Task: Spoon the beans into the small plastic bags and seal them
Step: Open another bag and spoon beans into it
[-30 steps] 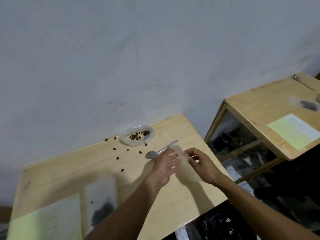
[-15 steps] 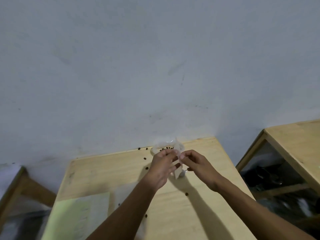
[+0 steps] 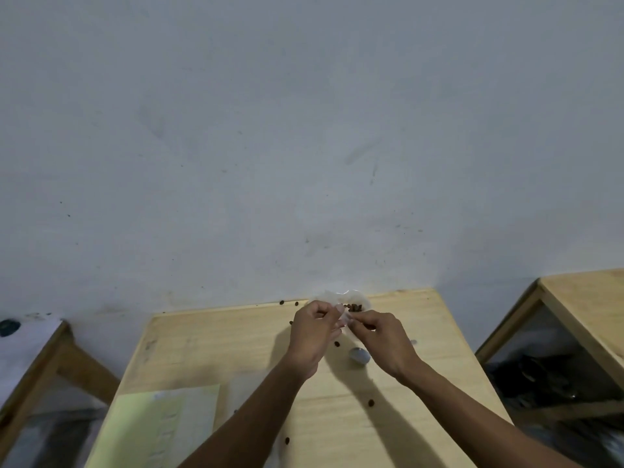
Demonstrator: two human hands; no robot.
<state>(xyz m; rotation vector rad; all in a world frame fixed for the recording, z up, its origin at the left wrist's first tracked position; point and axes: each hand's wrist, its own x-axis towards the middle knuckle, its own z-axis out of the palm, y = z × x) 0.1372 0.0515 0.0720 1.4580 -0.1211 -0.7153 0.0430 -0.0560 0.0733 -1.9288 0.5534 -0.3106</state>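
Observation:
Above the wooden table [image 3: 209, 346], my left hand [image 3: 314, 332] and my right hand [image 3: 381, 342] both pinch the top of a small clear plastic bag [image 3: 346, 320] held between them. Most of the bag is hidden by my fingers. Behind the hands, at the table's far edge, a clear plastic dish [image 3: 354, 300] holds dark beans [image 3: 354, 307]. A metal spoon [image 3: 359, 355] lies on the table under my right hand, only its bowl showing. Loose beans [image 3: 371, 402] are scattered over the tabletop.
A pale green sheet of paper [image 3: 152, 423] lies at the table's near left, with a faint clear bag [image 3: 250, 390] beside it. A second wooden table [image 3: 587, 298] stands to the right and a third [image 3: 50, 346] to the left. A grey wall is behind.
Both hands lifted the small bag off the table and brought it up toward the dish. The camera tilted upward, so more wall shows.

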